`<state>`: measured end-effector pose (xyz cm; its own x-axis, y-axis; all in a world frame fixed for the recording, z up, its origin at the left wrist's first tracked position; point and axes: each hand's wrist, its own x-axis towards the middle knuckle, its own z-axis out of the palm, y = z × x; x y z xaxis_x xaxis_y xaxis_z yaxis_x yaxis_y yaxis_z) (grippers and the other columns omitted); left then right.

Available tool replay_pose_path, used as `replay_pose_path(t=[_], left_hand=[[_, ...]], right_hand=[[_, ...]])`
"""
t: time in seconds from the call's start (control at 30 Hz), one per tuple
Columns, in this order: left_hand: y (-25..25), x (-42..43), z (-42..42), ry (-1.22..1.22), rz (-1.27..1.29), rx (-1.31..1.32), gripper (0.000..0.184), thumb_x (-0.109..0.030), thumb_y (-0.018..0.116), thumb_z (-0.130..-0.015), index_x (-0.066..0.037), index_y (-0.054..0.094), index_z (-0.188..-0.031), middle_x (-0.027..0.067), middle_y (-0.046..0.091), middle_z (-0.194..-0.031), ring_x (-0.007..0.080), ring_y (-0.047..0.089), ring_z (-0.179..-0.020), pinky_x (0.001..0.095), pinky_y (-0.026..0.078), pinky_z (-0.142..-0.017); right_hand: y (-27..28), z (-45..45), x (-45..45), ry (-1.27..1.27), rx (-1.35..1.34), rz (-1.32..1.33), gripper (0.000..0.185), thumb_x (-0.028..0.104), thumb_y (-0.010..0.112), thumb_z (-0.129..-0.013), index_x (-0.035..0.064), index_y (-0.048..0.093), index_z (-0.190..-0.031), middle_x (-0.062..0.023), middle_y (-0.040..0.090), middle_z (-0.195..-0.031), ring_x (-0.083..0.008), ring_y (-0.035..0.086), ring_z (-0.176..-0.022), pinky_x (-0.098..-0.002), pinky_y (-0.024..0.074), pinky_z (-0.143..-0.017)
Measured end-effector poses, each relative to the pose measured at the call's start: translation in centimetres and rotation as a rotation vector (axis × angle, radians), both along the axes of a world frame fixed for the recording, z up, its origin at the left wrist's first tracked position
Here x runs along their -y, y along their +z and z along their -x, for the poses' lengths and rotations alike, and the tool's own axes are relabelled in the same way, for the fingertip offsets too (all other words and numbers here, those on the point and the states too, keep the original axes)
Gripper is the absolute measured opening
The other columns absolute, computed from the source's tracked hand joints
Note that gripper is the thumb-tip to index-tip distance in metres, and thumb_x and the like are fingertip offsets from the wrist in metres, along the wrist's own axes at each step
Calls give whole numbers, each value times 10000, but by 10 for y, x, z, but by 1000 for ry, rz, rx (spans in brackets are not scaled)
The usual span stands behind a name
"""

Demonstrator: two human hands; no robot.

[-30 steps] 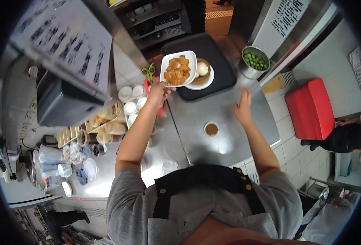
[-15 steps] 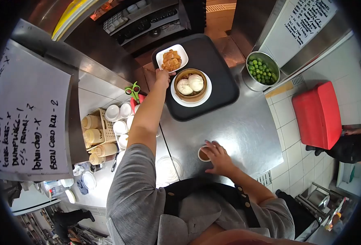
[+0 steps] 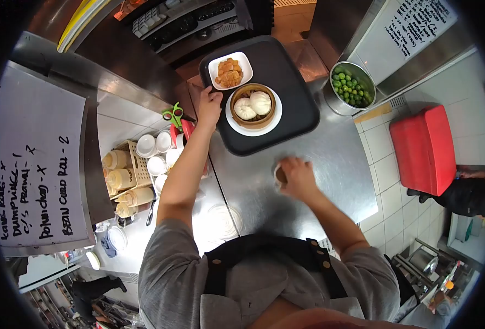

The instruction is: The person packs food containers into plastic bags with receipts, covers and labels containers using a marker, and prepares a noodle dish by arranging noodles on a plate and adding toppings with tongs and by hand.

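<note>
My left hand (image 3: 209,107) is at the left edge of a black tray (image 3: 294,101), its fingers slightly apart and nothing in them. Just above it on the tray is a white square dish (image 3: 247,70) of orange-brown food pieces (image 3: 229,73). Two white buns (image 3: 260,103) sit in a round bamboo steamer (image 3: 272,100), which rests on a white plate (image 3: 253,131). Lower down, over the steel counter, my right hand (image 3: 299,178) has its fingers around a small cup of brown sauce (image 3: 280,174). The hand partly covers the cup and is a little blurred.
A metal pot of green limes (image 3: 354,88) stands right of the tray. To the left are green-handled scissors (image 3: 173,114), white lidded tubs (image 3: 146,146) and several squeeze bottles (image 3: 121,179). A red bin (image 3: 423,151) stands beyond the counter's right edge, near another person (image 3: 461,189).
My left hand has let go of the white dish and drawn back to the tray's edge. My right hand has closed around the sauce cup and moved slightly up the counter.
</note>
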<state>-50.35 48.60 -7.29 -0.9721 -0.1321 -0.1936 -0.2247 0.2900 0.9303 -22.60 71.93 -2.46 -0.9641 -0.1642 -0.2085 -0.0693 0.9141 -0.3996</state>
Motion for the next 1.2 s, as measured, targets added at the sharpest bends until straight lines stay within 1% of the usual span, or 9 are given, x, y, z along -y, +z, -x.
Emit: replay_pose_path(t=[0.2,0.33,0.43,0.57,0.77,0.87,1.0,1.1,1.2], left_hand=[[37,53,-146,-338,260,-353,410,-134,697,-901,-17,557,-1269,101,637,-1116,196,589,-873,322,492,-814],[85,72,-255,-631,-32,148,321,-115,626,-984,-59,587,-1298,68,647,-1154,163,620,-1004,315,506,-895],[90,97,-306,-789,-30,34,332,-147,611,-994,-56,581,-1312,88,654,-1172,180,647,-1015,323,513,-908],[116,148,-341,-696,92,99,339,-141,603,-990,-59,575,-1318,83,670,-1153,182,655,-1023,323,515,-907],[177,253,-346,-90,301,-323,183,-103,744,-883,-70,685,-1053,33,675,-990,123,627,-909,294,517,-766],[203,300,-343,59,139,-458,154,-99,776,-866,-61,686,-985,-9,636,-834,79,571,-771,258,483,-692],[240,355,-341,232,-210,-546,137,-149,765,-900,-30,698,-885,-48,627,-810,40,505,-738,221,434,-661],[271,414,-338,215,-200,-600,240,-258,703,-957,-45,731,-1065,32,676,-1015,65,552,-841,232,453,-738],[333,442,-336,265,-421,-949,605,-234,709,-933,-131,427,-1458,70,593,-1219,134,535,-1070,316,465,-883]], right_hand=[[11,94,-40,-196,-247,-152,725,236,845,-584,163,623,-1270,-46,607,-1217,-246,586,-1130,-464,422,-938],[6,138,-49,-201,-226,-227,644,319,841,-655,152,658,-1250,-42,627,-1266,-221,577,-1210,-479,459,-917],[-19,155,-52,-215,-78,-261,837,348,861,-673,149,530,-1415,-36,559,-1444,-201,468,-1383,-476,433,-1053],[-24,150,-47,-321,-11,-266,1033,275,907,-683,231,338,-1543,-92,429,-1533,-349,419,-1392,-568,414,-1079],[-7,85,-43,-353,-424,-319,841,298,821,-795,190,396,-1513,-111,428,-1514,-401,439,-1317,-547,445,-1027],[-9,57,-50,-422,-667,182,466,312,611,-985,88,517,-1382,-206,652,-1100,-384,640,-892,-519,478,-800],[19,7,-45,-562,-591,136,537,440,356,-1079,-21,627,-1028,-212,642,-805,-378,626,-763,-492,467,-730],[35,-31,-23,-657,-661,91,413,333,388,-1074,-19,603,-1052,-209,634,-847,-389,615,-796,-483,460,-752],[9,-52,-8,-605,-735,158,291,94,503,-960,-15,524,-1229,-212,594,-1116,-381,581,-1057,-450,441,-921]])
